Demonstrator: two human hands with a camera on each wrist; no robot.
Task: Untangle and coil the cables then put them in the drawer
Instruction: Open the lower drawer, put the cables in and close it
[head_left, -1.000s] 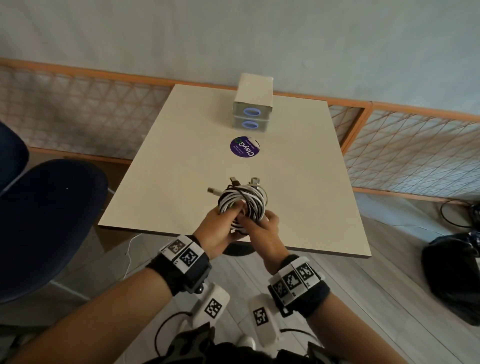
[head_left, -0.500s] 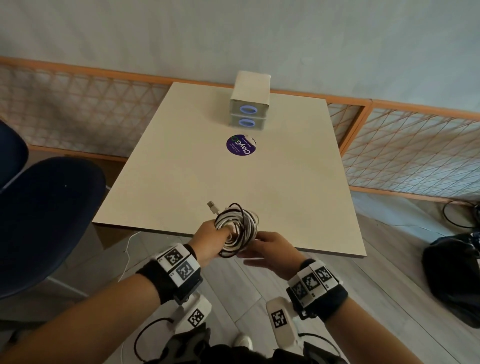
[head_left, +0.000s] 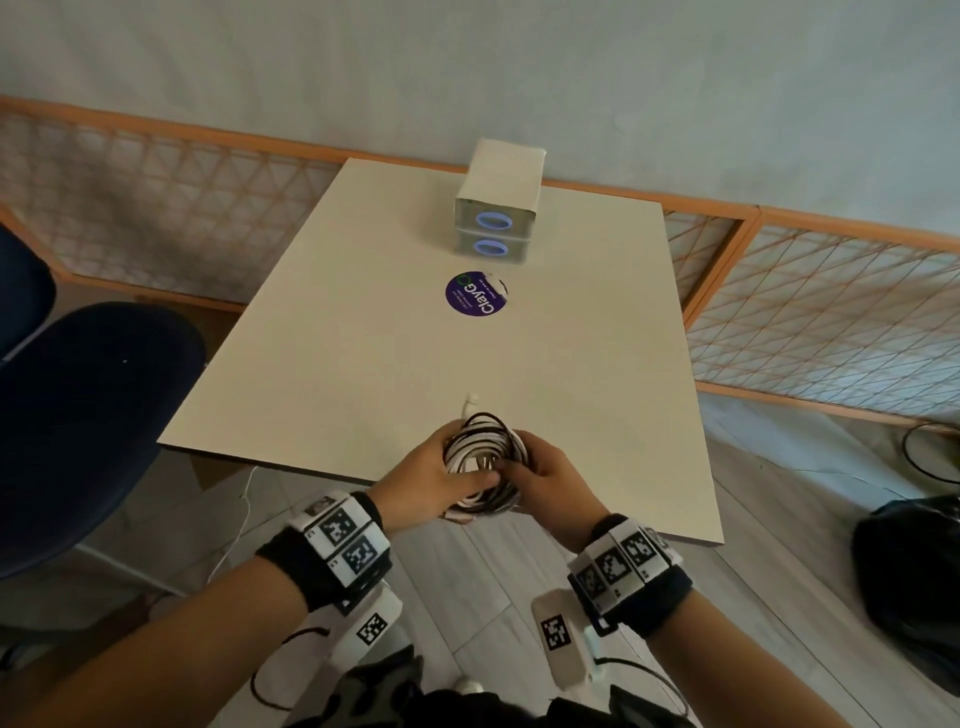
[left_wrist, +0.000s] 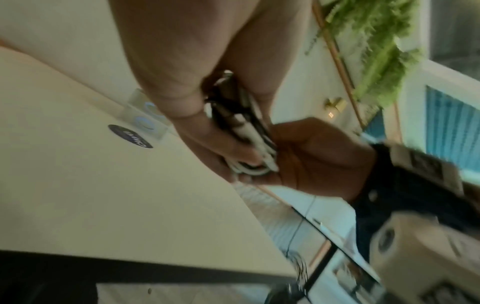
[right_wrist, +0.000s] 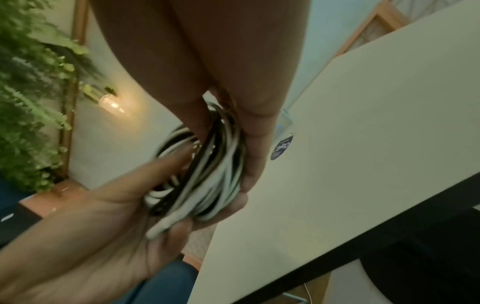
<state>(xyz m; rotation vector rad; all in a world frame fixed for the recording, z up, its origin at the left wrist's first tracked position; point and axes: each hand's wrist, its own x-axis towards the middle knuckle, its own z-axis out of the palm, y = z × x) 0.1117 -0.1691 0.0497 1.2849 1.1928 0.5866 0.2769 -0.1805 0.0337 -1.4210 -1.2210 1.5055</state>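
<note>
A coil of black and white cables (head_left: 483, 452) hangs over the table's near edge, held between both hands. My left hand (head_left: 460, 475) grips its left side, thumb across the front of the loops. My right hand (head_left: 527, 467) curls round its right side. A white plug (head_left: 471, 400) sticks up from the top of the coil. In the right wrist view the right hand's fingers (right_wrist: 249, 156) wrap the cable coil (right_wrist: 207, 168). The left wrist view shows the cable bundle (left_wrist: 244, 127) pinched in the left hand. A small two-drawer box (head_left: 496, 208) with blue ring handles stands at the table's far end, both drawers closed.
A round purple sticker (head_left: 476, 292) lies on the cream table (head_left: 363, 364) in front of the drawer box. A dark blue chair (head_left: 78, 415) stands to the left. A black bag (head_left: 909, 561) and a loose cable lie on the floor at right.
Half a second ago the right hand had let go and hung open under the coil; now it grips the coil again. The coil has come nearer to the table's front edge.
</note>
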